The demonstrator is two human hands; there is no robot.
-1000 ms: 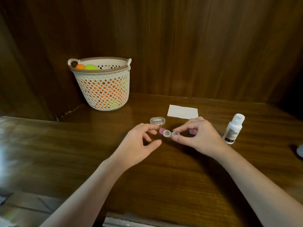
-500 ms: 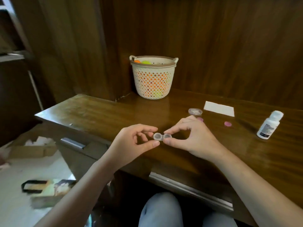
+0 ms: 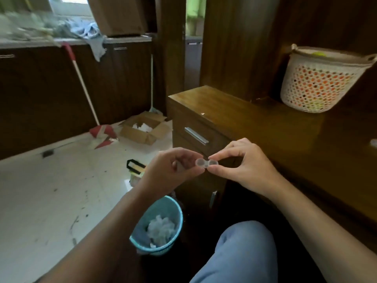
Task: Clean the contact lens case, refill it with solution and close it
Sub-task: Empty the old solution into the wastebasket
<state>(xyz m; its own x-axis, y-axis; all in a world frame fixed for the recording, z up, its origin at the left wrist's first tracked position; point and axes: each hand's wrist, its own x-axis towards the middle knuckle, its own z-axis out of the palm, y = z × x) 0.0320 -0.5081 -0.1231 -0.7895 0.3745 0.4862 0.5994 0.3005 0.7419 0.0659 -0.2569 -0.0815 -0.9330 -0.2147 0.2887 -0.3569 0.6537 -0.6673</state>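
I see the lens case (image 3: 206,162), clear, both wells uncapped, held level between my hands: left hand (image 3: 173,170) pinches one end, right hand (image 3: 244,163) pinches the other. Below my hands, a blue bin (image 3: 158,225) with tissue; the bench (image 3: 255,119) lies beyond my right hand.
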